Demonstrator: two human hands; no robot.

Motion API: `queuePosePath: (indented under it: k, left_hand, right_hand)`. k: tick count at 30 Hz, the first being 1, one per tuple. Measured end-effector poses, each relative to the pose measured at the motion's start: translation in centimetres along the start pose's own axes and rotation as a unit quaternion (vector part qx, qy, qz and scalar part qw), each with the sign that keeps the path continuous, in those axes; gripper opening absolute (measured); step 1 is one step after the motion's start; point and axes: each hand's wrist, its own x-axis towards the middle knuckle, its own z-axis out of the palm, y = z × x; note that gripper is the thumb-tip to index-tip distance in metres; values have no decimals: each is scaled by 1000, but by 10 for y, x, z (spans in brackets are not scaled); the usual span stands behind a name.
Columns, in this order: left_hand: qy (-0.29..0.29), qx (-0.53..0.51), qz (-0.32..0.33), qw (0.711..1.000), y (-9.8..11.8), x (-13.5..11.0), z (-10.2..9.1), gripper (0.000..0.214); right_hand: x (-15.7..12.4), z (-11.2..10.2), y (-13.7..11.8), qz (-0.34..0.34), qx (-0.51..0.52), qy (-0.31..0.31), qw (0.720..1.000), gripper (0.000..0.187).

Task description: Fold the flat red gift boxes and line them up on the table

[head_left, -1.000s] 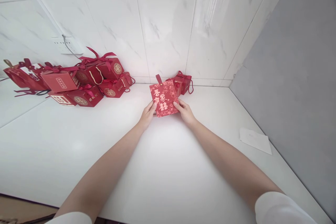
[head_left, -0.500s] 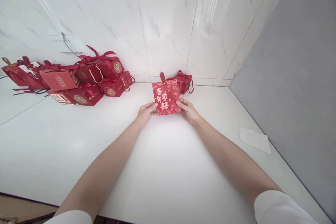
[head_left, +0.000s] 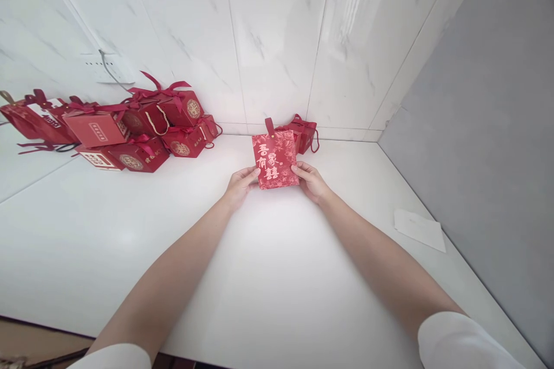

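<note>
Between my two hands is a red gift bag (head_left: 283,153) with pale Chinese characters, a floral print and a dark red ribbon loop at its top. My left hand (head_left: 241,185) grips its left edge, thumb in front and fingers behind. On the right edge, my right hand (head_left: 312,182) pinches it the same way. The bag's printed face is turned toward me, and its back is hidden. Partly covered behind it, a red gift box (head_left: 307,135) with a bow and a cord handle stands near the wall.
Several red gift boxes (head_left: 147,154) with ribbons are stacked at the left along the tiled wall (head_left: 277,40). Red bags (head_left: 21,118) lean at the far left, below a socket with a cable. A white paper (head_left: 419,229) lies on the white tabletop (head_left: 277,277) beside the grey panel (head_left: 489,127).
The view has shifted very slightly. Both hands keep the same hold on the gift bag, which has barely moved.
</note>
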Motion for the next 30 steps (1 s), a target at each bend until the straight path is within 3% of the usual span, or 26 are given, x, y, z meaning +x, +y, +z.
queuePosePath:
  k: [3,6,9,11,13,15,18,21,23,26,28,30]
  left_hand:
    - [68,-15,37,997,-5,4,-1,45]
    - [115,5,69,991,-11,5,1,60]
    - [10,17,57,998,-16,4,7,57]
    - [-68,12,46,997,-18,1,10,63]
    - [-91,51,48,993,-16,-1,12,70]
    - [-83,128,56,987,-12,-3,10,76]
    - [-77,193,59,976,-2,-5,7,88]
    - [-107,180,62,976,5,-6,5,85]
    - [-151,168,77,971,5,-7,5,82]
    - [-199,179,115,957,0,-9,8,112]
    - [-179,204,143,952,-1,-11,12,130]
    - [-154,198,151,956,-1,-13,18,121]
  right_hand:
    - [0,0,2,5,-4,3,1000,25]
    - [-4,2,2,44,-20,-54,997,28]
    - [-8,6,1,50,-35,-124,990,35]
    - [-10,8,-1,25,-42,-138,989,39]
    - [-10,8,-3,-7,-60,-148,987,45]
    - [-10,7,-7,-23,-103,-194,975,65]
    - [-10,6,-11,-5,-202,-285,937,114]
    - [-13,11,-12,11,-272,-295,916,136]
    - [-15,16,-11,-6,-279,-254,926,132]
    - [-17,22,-12,-33,-227,-209,951,106]
    - [-18,24,-15,-32,-178,-214,960,88]
    - [-18,23,-17,-24,-152,-231,961,83]
